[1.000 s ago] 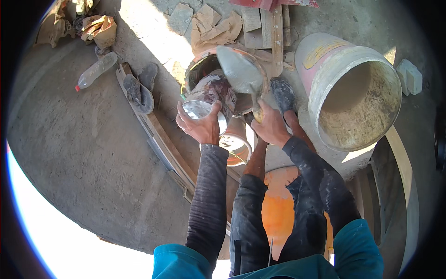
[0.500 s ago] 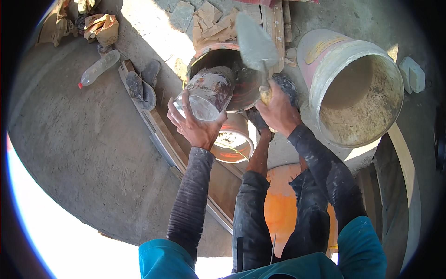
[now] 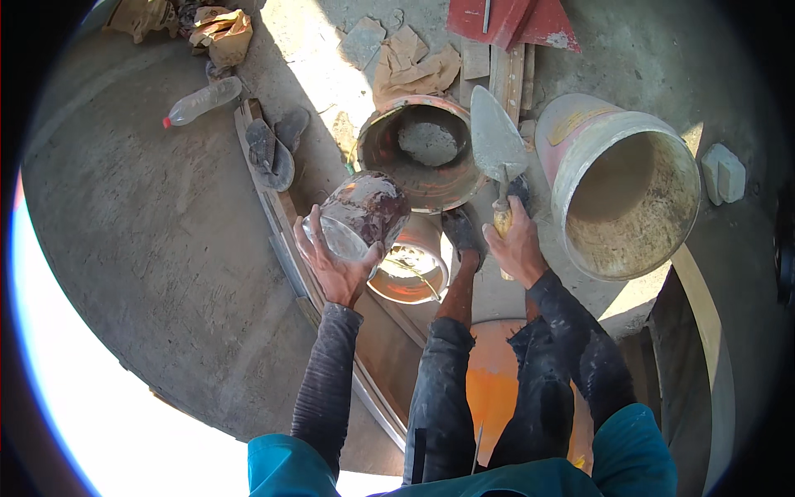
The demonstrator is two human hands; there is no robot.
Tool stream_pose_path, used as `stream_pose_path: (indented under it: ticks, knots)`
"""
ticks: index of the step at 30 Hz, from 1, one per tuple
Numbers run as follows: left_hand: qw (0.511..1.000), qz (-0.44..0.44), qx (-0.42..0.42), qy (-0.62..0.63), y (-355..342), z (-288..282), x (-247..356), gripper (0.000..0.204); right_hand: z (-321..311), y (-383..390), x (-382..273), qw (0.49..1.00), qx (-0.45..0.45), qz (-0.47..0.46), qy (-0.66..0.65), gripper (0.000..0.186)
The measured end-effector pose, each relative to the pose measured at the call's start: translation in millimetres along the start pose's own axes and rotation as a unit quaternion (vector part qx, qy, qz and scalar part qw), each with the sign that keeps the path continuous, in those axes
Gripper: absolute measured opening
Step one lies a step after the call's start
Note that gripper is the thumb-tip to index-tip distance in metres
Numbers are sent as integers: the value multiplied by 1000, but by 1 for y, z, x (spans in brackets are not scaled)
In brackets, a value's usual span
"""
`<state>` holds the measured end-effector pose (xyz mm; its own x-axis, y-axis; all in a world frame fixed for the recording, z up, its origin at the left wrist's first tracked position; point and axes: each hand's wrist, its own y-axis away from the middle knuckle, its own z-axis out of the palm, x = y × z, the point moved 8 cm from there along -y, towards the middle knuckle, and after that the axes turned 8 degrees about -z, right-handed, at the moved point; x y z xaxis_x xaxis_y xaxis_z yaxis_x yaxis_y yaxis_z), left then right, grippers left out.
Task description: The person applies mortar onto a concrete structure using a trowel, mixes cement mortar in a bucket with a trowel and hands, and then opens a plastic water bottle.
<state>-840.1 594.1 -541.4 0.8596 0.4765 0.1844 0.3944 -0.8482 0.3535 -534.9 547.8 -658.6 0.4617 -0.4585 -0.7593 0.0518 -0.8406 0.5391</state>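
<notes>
Three things hem in the dark bucket (image 3: 439, 189): a big pale drum (image 3: 571, 137) to its right, a smaller bucket (image 3: 391, 286) on its near side, and torn brown paper (image 3: 410, 73) past its far rim. By its near left, my left hand (image 3: 335, 269) grips a smeared container (image 3: 368, 203) at the clear end, fingers and thumb spread round. To its near right, my right hand (image 3: 519, 244) is closed on a trowel (image 3: 497, 137), blade pointing away from me. Grey floor (image 3: 157, 248) spreads wide left of the bucket, past a wooden strip (image 3: 277, 211).
</notes>
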Motion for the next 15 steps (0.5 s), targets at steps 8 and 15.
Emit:
stream_pose_path:
  ticks: [8,15]
  knots:
    - [788,-206,-85,574,17,19,-68,103,-18,35,-17,974,-144,113,-136,56]
    - [516,-222,-115,819,20,59,-164,73,21,39,-18,853,-266,297,-336,52]
